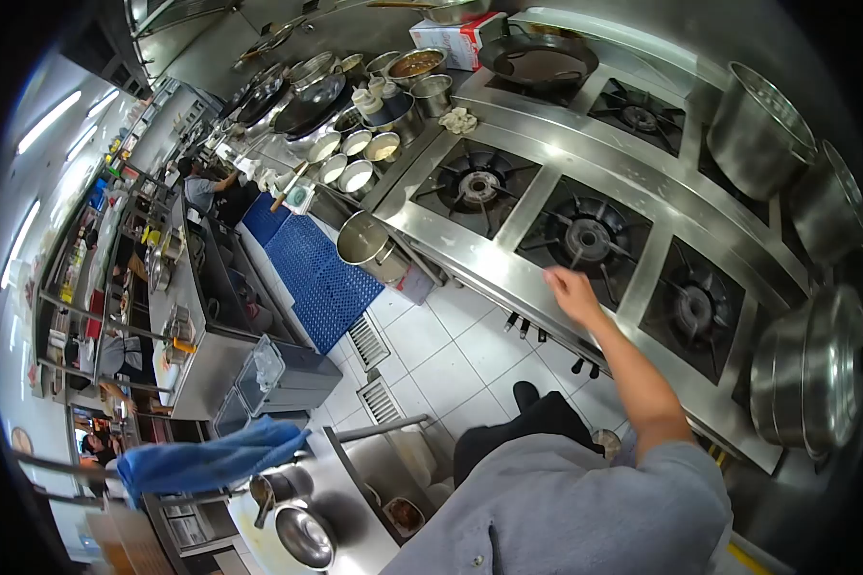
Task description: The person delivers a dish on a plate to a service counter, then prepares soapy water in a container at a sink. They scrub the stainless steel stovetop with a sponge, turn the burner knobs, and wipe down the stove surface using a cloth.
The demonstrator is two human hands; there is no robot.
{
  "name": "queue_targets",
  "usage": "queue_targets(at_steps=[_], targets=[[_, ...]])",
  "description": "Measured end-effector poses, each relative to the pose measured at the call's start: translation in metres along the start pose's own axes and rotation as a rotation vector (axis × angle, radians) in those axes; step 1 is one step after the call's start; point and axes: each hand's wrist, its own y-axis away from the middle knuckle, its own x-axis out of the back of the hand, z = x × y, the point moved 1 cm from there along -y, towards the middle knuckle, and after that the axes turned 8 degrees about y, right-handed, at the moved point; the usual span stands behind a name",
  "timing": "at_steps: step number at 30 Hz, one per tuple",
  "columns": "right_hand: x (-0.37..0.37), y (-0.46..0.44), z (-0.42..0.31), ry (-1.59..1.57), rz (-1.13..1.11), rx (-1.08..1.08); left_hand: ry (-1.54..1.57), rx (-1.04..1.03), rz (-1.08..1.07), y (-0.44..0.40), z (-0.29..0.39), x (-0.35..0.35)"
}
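My right hand (573, 295) is over the front edge of the steel stove (508, 278), with its fingers curled in and nothing showing in them. Just beyond the hand is the middle front burner (587, 238), its black grate bare. A second burner (479, 186) lies to its left and a third burner (693, 305) to its right. Black control knobs (524, 329) stick out from the stove front below my wrist. My left hand is out of view.
Large steel pots (805, 369) stand along the stove's right end. A wok (539, 65) sits on a back burner. A steel pot (369, 244) stands by the stove's left corner, next to a blue floor mat (321, 268). A blue cloth (216, 455) hangs near a counter. Another person (201, 187) is farther back.
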Motion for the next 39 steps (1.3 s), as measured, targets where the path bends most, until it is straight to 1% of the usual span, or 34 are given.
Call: queue_targets(at_steps=[2,3,4,5,6,7,9,10,11,13,14,15,17,19,21,22,23,24,25,26,27,28,29,30,31,32,33,34,35,37,38,39], targets=[[-0.024,-0.085,-0.002,0.051,0.032,0.155,0.068,0.018,0.007,-0.023,0.030,0.027],[-0.033,-0.120,-0.010,0.025,0.017,0.140,0.098,0.018,0.006,-0.040,0.046,0.040],[-0.043,-0.155,-0.018,0.029,0.074,0.249,0.132,0.016,0.006,-0.059,0.063,0.056],[-0.047,-0.186,-0.035,0.006,-0.029,0.121,0.181,0.013,0.014,-0.081,0.081,0.073],[-0.060,-0.218,-0.039,0.045,-0.012,0.132,0.239,0.005,0.027,-0.106,0.101,0.093],[-0.075,-0.248,-0.039,0.083,0.010,0.139,0.302,-0.007,0.062,-0.133,0.122,0.115],[-0.104,-0.304,-0.037,0.110,0.184,0.315,0.418,-0.042,0.142,-0.191,0.172,0.162],[-0.114,-0.327,-0.043,0.100,0.192,0.249,0.467,-0.069,0.198,-0.218,0.199,0.185],[-0.123,-0.351,-0.045,0.112,0.220,0.226,0.515,-0.092,0.249,-0.242,0.225,0.209],[-0.139,-0.394,-0.047,0.091,0.214,0.096,0.469,-0.114,0.177,-0.278,0.270,0.258],[-0.149,-0.416,-0.040,0.153,0.240,0.089,0.441,-0.129,0.138,-0.302,0.287,0.283],[-0.163,-0.442,-0.031,0.169,0.236,0.028,0.463,-0.120,0.120,-0.318,0.301,0.304],[-0.186,-0.486,-0.012,0.297,0.248,-0.019,0.374,-0.103,0.086,-0.356,0.310,0.343],[-0.211,-0.529,0.005,0.392,0.252,-0.064,0.213,-0.085,0.115,-0.377,0.324,0.380],[-0.222,-0.564,0.008,0.433,0.144,-0.173,0.107,-0.175,0.158,-0.416,0.308,0.413],[-0.228,-0.579,0.013,0.445,0.124,-0.126,0.190,-0.162,0.167,-0.421,0.321,0.424],[-0.236,-0.589,0.016,0.491,0.134,-0.130,0.272,-0.139,0.173,-0.417,0.326,0.434],[-0.243,-0.598,0.026,0.629,0.139,-0.036,0.356,-0.086,0.164,-0.411,0.332,0.444],[-0.250,-0.603,0.032,0.713,0.134,-0.011,0.450,-0.029,0.160,-0.411,0.348,0.443],[-0.254,-0.607,0.035,0.796,0.132,0.015,0.410,-0.063,0.118,-0.417,0.355,0.439],[-0.251,-0.607,0.027,0.739,0.104,-0.041,0.376,-0.100,0.093,-0.431,0.338,0.443],[-0.259,-0.611,0.044,0.691,0.187,0.009,0.492,-0.031,0.011,-0.448,0.320,0.448],[-0.254,-0.610,0.048,0.668,0.140,0.050,0.447,-0.104,0.013,-0.455,0.315,0.441],[-0.247,-0.605,0.050,0.642,0.095,0.078,0.464,-0.044,0.001,-0.446,0.321,0.435],[-0.234,-0.593,0.052,0.614,0.052,0.094,0.468,0.020,-0.013,-0.434,0.331,0.425],[-0.217,-0.584,0.051,0.683,0.042,0.053,0.337,-0.007,-0.044,-0.431,0.339,0.420],[-0.197,-0.571,0.054,0.557,-0.009,-0.090,0.156,-0.167,-0.181,-0.424,0.346,0.421],[-0.180,-0.551,0.067,0.616,0.010,-0.067,0.294,0.056,-0.174,-0.423,0.358,0.414],[-0.162,-0.532,0.078,0.681,0.033,-0.029,0.256,0.070,-0.202,-0.419,0.370,0.411],[-0.119,-0.485,0.097,0.661,0.069,-0.055,0.237,0.117,-0.206,-0.428,0.390,0.405],[-0.097,-0.459,0.113,0.708,0.114,-0.022,0.253,0.105,-0.180,-0.429,0.401,0.403],[-0.075,-0.431,0.129,0.764,0.128,-0.037,0.272,0.089,-0.154,-0.430,0.414,0.400]])
